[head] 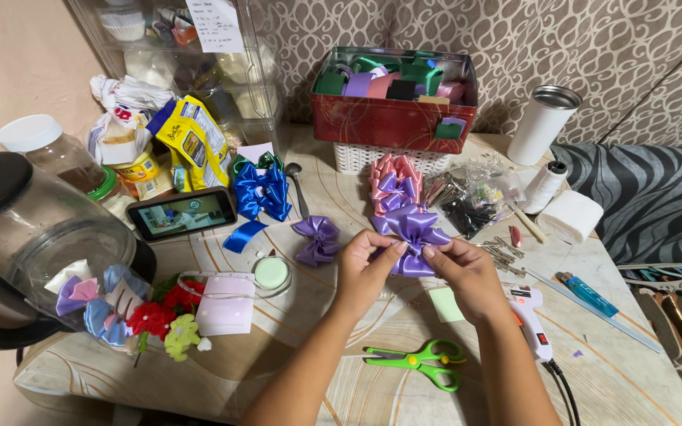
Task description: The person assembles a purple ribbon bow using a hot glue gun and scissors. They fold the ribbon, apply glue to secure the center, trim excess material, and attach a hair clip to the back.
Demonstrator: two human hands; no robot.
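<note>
Purple ribbon bow [414, 237] sits between both hands, just above the green scissors [420, 363]. The left hand [365, 268] pinches its left edge with thumb and fingertips, and the right hand [463, 272] grips the right edge the same way. Judging by this, the loops are being shaped and squared up. The next move likely calls for a steady pinch at the centre while the white glue gun [529, 312], right of the scissors, is fetched. A smaller purple bow [317, 239] lies up and left of the scissors.

Two bare forearms, no sleeves; hands [416, 272] without rings or gloves
</note>
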